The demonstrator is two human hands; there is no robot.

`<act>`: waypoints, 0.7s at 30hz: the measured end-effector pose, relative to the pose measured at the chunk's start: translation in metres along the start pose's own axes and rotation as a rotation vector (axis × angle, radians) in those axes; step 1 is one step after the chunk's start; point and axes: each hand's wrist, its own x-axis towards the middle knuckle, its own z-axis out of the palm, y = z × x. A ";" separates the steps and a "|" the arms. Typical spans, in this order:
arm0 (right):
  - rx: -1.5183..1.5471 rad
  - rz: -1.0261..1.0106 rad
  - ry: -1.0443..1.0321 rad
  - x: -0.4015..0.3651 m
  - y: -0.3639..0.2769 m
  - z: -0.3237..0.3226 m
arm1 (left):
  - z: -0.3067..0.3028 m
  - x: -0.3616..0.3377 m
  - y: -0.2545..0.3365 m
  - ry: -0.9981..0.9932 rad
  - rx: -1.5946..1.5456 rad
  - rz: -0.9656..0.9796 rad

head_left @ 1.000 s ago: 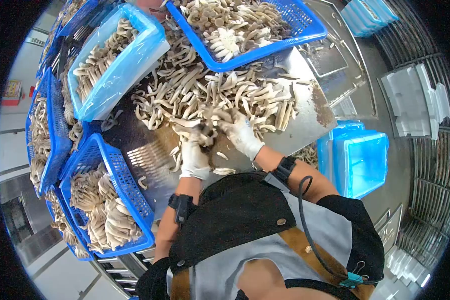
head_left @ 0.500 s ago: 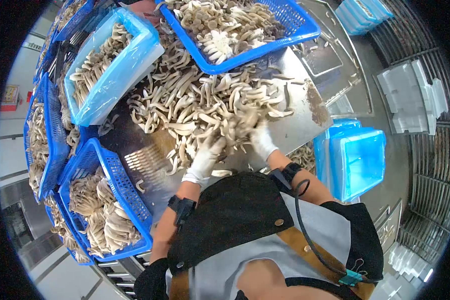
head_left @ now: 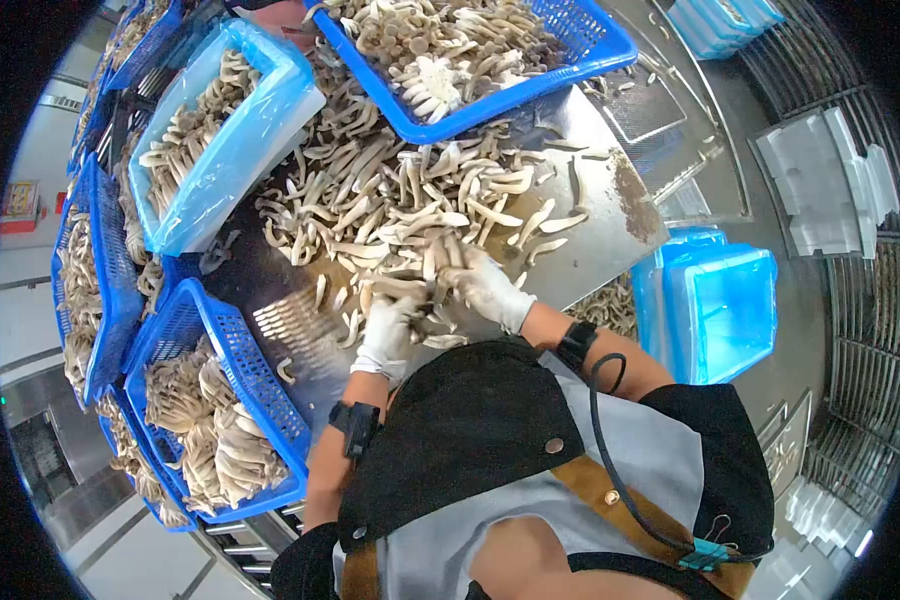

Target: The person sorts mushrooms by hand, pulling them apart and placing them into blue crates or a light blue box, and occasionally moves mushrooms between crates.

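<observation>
A pile of loose long-stemmed mushrooms [head_left: 370, 200] spreads over a metal table [head_left: 595, 235]. My left hand [head_left: 388, 328], in a white glove, is at the near edge of the pile with its fingers curled round a few mushrooms. My right hand [head_left: 488, 287], gloved too, is just to the right of it, closed on several mushroom stems [head_left: 440, 257] that stick up past the fingers. Both sets of fingertips are partly hidden among the mushrooms.
Beyond the pile stands a blue basket [head_left: 510, 110] of mushrooms. At the left are a plastic-lined box [head_left: 235, 205] with mushrooms and a blue basket [head_left: 232, 335] with mushroom clusters. Lined blue boxes [head_left: 735, 310] stand at the right, past the table edge.
My right hand has come left and nearer to me, closing beside the left hand. My left hand has shifted slightly left and down. Several mushrooms lie separated at the pile's right side.
</observation>
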 end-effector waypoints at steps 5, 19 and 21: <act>-0.471 -0.239 -0.085 0.009 0.028 0.015 | -0.050 0.023 -0.041 -0.067 0.283 0.013; -0.962 -0.189 0.388 -0.002 0.003 -0.123 | -0.019 0.002 0.006 0.169 0.126 0.260; -0.631 -0.265 0.479 -0.010 0.010 -0.100 | -0.013 0.000 0.010 0.171 0.221 0.190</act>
